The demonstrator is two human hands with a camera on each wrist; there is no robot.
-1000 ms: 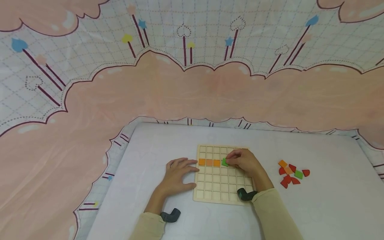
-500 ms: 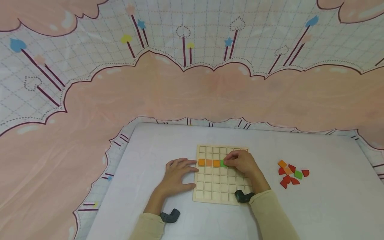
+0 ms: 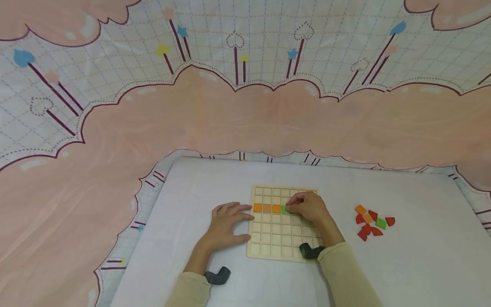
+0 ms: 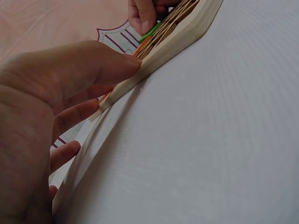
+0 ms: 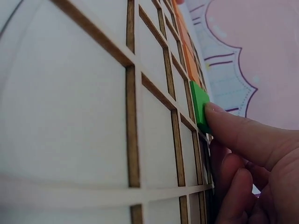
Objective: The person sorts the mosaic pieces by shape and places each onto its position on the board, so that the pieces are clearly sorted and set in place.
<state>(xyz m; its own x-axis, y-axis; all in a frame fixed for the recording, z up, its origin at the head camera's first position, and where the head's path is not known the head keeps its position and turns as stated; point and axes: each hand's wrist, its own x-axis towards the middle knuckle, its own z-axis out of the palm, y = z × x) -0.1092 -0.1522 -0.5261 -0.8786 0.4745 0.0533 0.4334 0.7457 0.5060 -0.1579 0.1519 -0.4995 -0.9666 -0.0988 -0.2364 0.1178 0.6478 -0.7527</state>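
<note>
Head view: my left hand [image 3: 226, 228] lies with relaxed, spread fingers along the left edge of the pale wooden board [image 3: 276, 238], its thumb [image 4: 119, 67] touching the rim. My right hand [image 3: 312, 209] pinches a smooth, flat green square [image 5: 199, 105] at the fourth cell of a row, just right of three orange squares [image 3: 267, 208] (thin slats [image 5: 133, 130], darker down their sides, frame each cell). Well right of the board, round-edged red wedges [image 3: 377, 231] bunch with orange pieces [image 3: 360, 209] and a green piece [image 3: 381, 223] on the white table [image 3: 199, 183].

left hand [image 4: 60, 79] touching wooden board [image 4: 185, 40] at edge; right hand [image 4: 141, 15] at green tile [image 4: 150, 32].
</note>
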